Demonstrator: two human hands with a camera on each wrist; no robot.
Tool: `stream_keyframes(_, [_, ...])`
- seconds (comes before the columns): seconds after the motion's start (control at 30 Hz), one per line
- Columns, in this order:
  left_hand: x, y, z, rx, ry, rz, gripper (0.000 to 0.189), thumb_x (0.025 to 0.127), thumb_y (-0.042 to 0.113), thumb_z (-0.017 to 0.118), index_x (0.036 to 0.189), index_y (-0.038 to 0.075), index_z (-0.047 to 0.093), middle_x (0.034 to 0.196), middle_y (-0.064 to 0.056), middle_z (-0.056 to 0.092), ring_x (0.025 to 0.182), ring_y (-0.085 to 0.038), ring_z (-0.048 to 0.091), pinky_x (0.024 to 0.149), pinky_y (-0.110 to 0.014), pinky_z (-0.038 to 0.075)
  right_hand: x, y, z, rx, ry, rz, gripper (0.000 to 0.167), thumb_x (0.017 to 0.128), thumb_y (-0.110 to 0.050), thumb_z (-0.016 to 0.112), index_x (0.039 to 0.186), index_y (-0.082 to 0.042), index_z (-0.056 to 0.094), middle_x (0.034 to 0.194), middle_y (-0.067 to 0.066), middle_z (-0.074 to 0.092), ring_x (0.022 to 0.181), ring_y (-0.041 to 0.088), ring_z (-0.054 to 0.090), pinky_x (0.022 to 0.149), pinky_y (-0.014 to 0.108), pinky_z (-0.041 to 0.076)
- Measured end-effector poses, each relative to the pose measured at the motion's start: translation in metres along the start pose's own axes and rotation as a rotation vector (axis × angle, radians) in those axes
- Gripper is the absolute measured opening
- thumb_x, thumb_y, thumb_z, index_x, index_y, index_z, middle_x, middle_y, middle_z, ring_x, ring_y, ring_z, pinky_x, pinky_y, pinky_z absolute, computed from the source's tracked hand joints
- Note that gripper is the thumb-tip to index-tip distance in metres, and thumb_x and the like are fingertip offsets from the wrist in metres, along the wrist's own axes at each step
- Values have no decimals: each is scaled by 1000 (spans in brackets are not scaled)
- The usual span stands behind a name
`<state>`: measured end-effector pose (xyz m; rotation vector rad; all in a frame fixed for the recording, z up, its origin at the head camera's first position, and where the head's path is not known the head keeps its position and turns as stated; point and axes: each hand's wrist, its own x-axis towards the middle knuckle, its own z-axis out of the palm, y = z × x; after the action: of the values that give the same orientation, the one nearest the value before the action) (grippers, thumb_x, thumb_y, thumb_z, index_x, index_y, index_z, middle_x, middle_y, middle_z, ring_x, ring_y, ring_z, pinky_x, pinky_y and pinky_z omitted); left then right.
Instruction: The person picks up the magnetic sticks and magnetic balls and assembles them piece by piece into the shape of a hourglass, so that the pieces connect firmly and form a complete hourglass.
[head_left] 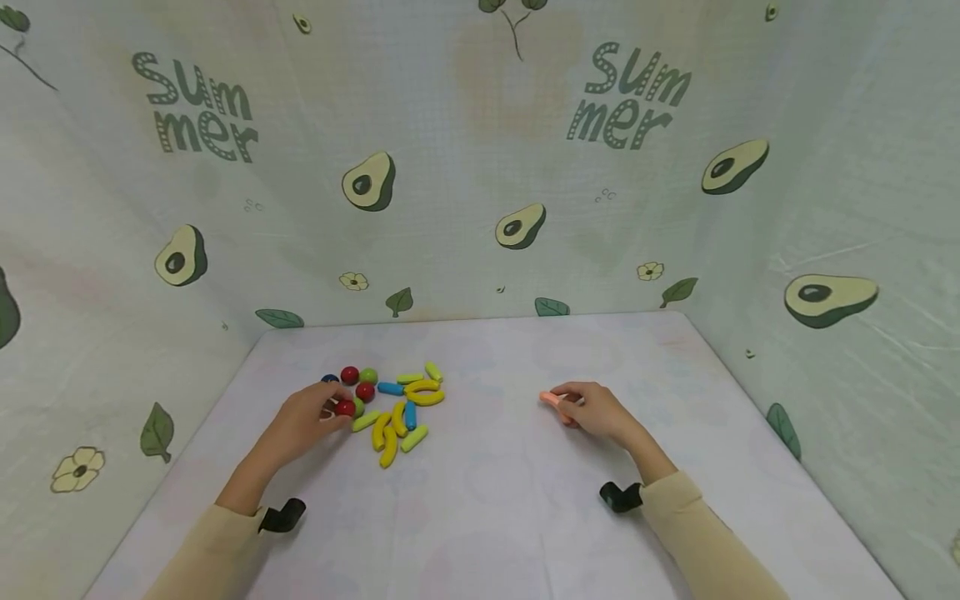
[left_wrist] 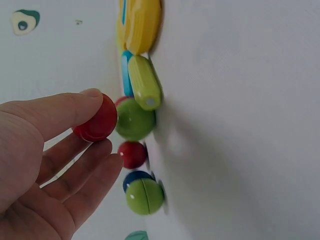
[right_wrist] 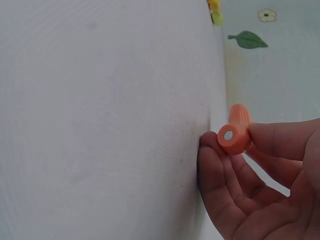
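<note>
On the left, my left hand (head_left: 303, 421) pinches a red ball (left_wrist: 102, 122) between thumb and fingers. Right beside that ball are a green ball (left_wrist: 135, 120) and a light green stick (left_wrist: 145, 85). Another red ball (left_wrist: 132, 154) and a split-line green ball (left_wrist: 145, 196) sit below the fingertips in the left wrist view. Over on the right, my right hand (head_left: 596, 410) holds an orange piece (right_wrist: 235, 137) with a round end bearing a pale dot. Thumb and fingers grip it close over the table, and part of it is hidden by the hand.
Several yellow banana-shaped pieces (head_left: 388, 446), blue sticks (head_left: 410, 415) and light green sticks (head_left: 415, 438) lie right of the balls. A dark blue ball (head_left: 330, 378) is at the group's far left. The white table (head_left: 480, 517) meets a printed cloth wall (head_left: 450, 275).
</note>
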<state>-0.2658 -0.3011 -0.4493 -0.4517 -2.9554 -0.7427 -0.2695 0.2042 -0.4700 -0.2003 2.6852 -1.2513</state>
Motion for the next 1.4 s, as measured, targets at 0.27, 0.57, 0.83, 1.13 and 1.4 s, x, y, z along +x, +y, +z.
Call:
stream_keyframes(0.27, [20, 29, 11, -35, -14, 38, 34, 93, 12, 84, 124, 11, 69, 116, -7, 71, 102, -25, 67, 92, -46, 63, -5, -1, 0, 12, -1, 8, 34, 107, -17, 63, 139, -8, 68, 111, 10, 71, 78, 18, 67, 69, 32, 54])
stream_keyframes(0.57, [40, 65, 33, -90, -64, 58, 34, 96, 17, 82, 127, 12, 69, 119, -3, 70, 104, -21, 66, 95, -43, 62, -10, 2, 1, 63, 7, 16, 34, 106, -15, 62, 139, -7, 67, 107, 10, 71, 79, 18, 68, 69, 31, 55])
stream_keyframes(0.83, [60, 95, 57, -173, -64, 123, 31, 95, 15, 83, 123, 16, 70, 116, 3, 70, 105, -18, 66, 96, -41, 60, -12, 4, 1, 71, 30, 19, 34, 106, -15, 62, 139, -9, 67, 105, 9, 71, 80, 18, 68, 70, 32, 56])
stream_keyframes(1.13, [78, 132, 84, -234, -101, 145, 27, 94, 16, 83, 118, 18, 70, 111, 5, 70, 104, -16, 66, 94, -36, 60, -12, 3, 2, 84, 30, 32, 37, 106, -17, 64, 141, -7, 65, 108, 9, 71, 79, 18, 70, 71, 33, 57])
stream_keyframes(1.4, [94, 156, 106, -248, -142, 223, 26, 97, 14, 80, 120, 14, 69, 114, 0, 71, 105, -18, 65, 93, -33, 59, -12, 3, 5, 68, 48, 43, 37, 104, -17, 65, 140, -9, 67, 110, 9, 72, 80, 17, 68, 70, 32, 56])
